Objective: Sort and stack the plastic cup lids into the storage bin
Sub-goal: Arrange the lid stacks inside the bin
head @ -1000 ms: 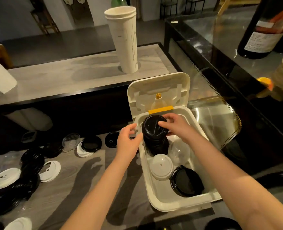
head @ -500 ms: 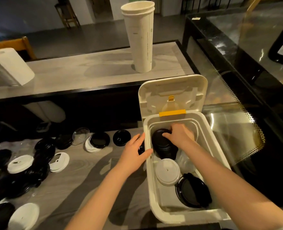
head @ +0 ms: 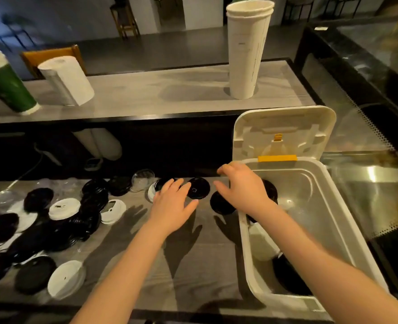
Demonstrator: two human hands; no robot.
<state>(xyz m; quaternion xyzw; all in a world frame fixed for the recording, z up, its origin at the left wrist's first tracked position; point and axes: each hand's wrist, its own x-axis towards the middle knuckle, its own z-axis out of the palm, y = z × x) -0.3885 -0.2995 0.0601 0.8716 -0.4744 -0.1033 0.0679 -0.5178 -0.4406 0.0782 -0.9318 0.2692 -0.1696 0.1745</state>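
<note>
the marked black lid (head: 198,188) lies flat on the counter (head: 193,277) just left of the storage bin (head: 246,249). a second black lid (head: 220,204) lies closer still, right by the bin's left wall. the left hand (head: 172,208) hovers left of the bin with fingers straight and spread, holding nothing, its fingertips at the marked lid's left edge. the right hand (head: 242,189) hangs over the bin's left rim, fingers loosely bent and empty, partly covering the second lid. so the left hand looks nearer the marked lid and the right hand nearer the second. both lids are round, with no long axis to line up. the black stack (head: 271,191) inside the bin sits to their right, so the carry likely goes rightward over the wall. the bigger scatter of lids (head: 53,230) lies well left of the bin.
</note>
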